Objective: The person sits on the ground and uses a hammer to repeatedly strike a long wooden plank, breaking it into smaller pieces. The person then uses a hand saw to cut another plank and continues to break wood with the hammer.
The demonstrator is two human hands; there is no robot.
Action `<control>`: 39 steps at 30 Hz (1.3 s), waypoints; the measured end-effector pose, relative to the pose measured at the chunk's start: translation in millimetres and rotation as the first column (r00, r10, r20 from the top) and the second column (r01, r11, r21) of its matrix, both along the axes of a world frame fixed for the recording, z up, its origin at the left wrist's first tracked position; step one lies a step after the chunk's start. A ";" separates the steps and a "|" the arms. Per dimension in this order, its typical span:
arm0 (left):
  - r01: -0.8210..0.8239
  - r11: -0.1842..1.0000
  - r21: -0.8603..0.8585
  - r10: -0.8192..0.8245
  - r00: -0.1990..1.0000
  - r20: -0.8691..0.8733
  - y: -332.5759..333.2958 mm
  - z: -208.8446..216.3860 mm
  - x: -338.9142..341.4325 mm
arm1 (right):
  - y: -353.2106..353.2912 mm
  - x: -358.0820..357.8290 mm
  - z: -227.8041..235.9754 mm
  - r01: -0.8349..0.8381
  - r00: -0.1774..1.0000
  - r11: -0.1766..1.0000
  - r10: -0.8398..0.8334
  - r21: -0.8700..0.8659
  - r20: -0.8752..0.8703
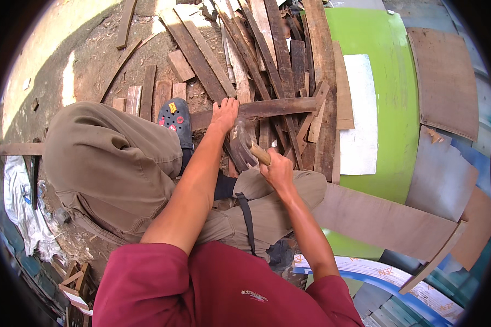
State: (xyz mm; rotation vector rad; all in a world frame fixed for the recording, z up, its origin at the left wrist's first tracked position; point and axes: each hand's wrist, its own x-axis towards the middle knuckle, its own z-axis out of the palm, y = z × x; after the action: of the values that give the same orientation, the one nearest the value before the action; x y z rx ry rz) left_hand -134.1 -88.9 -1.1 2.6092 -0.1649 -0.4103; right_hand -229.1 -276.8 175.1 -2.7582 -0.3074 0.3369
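Your maroon shirt (229, 289) fills the near side, with your brown trousers (109, 169) bent at the knees beyond it. Your right grip (279, 170) is wrapped firmly round the handle of a wooden-handled tool (261, 154), which points forward and left, just short of the near edge of a dark wooden plank (281, 107); its head is hard to make out. Your left grip (225, 113) rests on that plank, fingers laid across the top; whether it pinches the wood I cannot tell. You have the plank lying crosswise over loose boards (273, 49) on the ground (101, 60), its left end just beside your grey clog (175, 111). To your right, a white sheet (363, 136) lies along the left edge of a green panel (395, 109), and a thin brown board (387, 220) slants across that panel's near end.
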 end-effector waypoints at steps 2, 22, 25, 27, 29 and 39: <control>0.029 0.999 -0.038 -0.030 0.999 -0.039 3.2 6.1 5.8 | -20.1 -4.7 -18.2 0.001 0.999 0.999 0.001 -0.034 0.041; 0.073 0.945 0.318 -0.058 0.997 -0.058 -8.1 19.4 3.7 | -33.8 -35.6 -17.9 0.627 0.755 0.770 -0.564 0.118 -0.335; 0.152 0.967 0.205 -0.122 0.981 -0.152 -5.9 27.8 16.8 | -44.0 -40.8 9.5 0.695 0.719 0.607 -0.609 0.387 -0.335; 0.179 0.970 0.165 -0.135 0.960 -0.246 -3.5 34.2 32.4 | -38.8 -54.8 33.7 0.822 0.548 0.232 -0.572 0.520 -0.611; 0.138 0.978 -0.158 -0.199 0.849 -0.489 41.4 21.1 64.5 | -28.8 -71.7 63.7 0.842 0.469 -0.040 -0.437 0.538 -0.768; 0.116 0.988 -0.106 -0.103 0.987 0.123 45.0 34.0 29.4 | -32.9 -151.5 59.3 0.848 0.273 -0.408 -0.212 0.339 -0.938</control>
State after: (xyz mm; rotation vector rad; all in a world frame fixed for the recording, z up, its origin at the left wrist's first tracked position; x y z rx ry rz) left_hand -104.6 -43.8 32.9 2.5209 -0.3622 -0.2767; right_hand -380.7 -309.8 234.3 -0.8392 0.9645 0.2956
